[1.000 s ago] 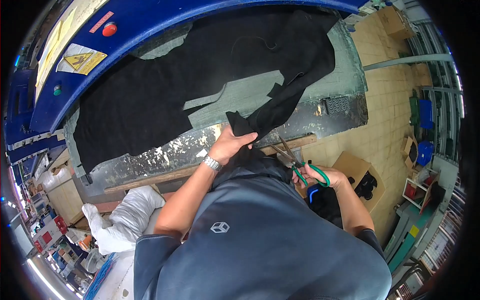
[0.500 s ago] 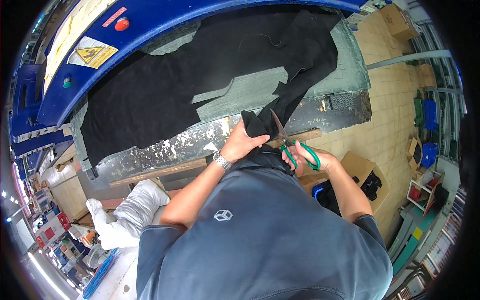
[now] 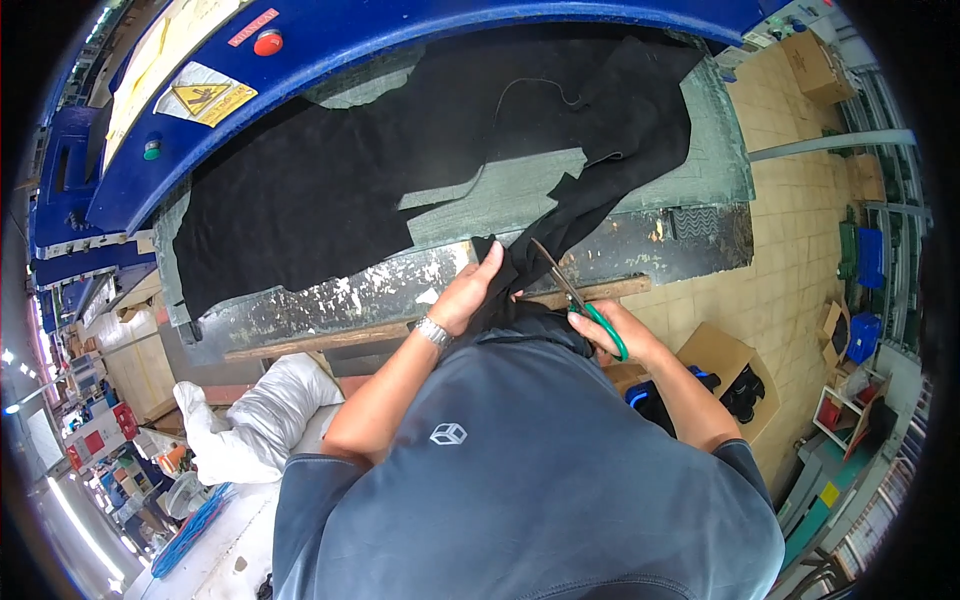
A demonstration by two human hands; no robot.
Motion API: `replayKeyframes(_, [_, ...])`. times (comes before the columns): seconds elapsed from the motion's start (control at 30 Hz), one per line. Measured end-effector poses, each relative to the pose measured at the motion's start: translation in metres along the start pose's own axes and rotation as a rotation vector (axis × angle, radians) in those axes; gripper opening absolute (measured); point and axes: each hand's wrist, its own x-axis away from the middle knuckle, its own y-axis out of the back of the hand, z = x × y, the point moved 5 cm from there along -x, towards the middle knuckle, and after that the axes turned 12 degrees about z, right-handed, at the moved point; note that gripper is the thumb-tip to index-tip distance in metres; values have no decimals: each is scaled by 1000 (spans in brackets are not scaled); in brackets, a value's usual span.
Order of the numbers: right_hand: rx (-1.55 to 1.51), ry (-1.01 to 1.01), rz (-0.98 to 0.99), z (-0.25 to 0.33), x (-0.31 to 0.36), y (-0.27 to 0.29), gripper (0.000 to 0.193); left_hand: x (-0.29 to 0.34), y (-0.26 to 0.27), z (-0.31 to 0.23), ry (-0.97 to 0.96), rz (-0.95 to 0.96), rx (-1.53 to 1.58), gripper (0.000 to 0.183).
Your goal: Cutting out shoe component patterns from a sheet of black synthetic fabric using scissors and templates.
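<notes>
A large sheet of black leather-like material (image 3: 330, 170) with cut-out gaps lies over the green cutting board (image 3: 510, 205). My left hand (image 3: 468, 292), with a metal watch on the wrist, grips a strip of that black material near the front edge, close to my body. Green-handled scissors (image 3: 575, 292) are in my right hand (image 3: 618, 330). Their blades point up and to the left, right beside the strip. The blades look nearly closed. Part of my right hand's fingers is hidden behind the handles.
A blue machine beam (image 3: 400, 45) with a red button (image 3: 268, 42) arches over the far side. Wood trim (image 3: 400, 331) runs along the board's front. Right of me stands an open cardboard box (image 3: 705, 345) with black pieces. A white bundle (image 3: 270, 415) lies at the left.
My left hand has turned, its thumb now pointing upward over the strip. The scissors' handles have come together and the blades have moved slightly down. The whole view has shifted a little.
</notes>
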Motion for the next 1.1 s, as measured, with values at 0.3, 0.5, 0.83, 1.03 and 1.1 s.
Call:
replayKeyframes(0.3, [-212,-38,278,8,-12,-3,95,-8,3,8,-216,-168,-474,45])
replayKeyframes(0.5, [-126,-44,78,22,-16,-6,50,-5,8,-3,-242,-191,-558,49])
replayKeyframes(0.83, [-317,-145,277,-5,-30,-17,84,2,5,7,-214,-141,-985,55])
replayKeyframes(1.03, [-255,-101,277,-4,-42,-11,61,8,-2,-4,-139,-76,-952,54])
replayKeyframes(1.1, [-203,-95,123,-1,-39,-13,36,6,6,-3,-113,-93,-943,55])
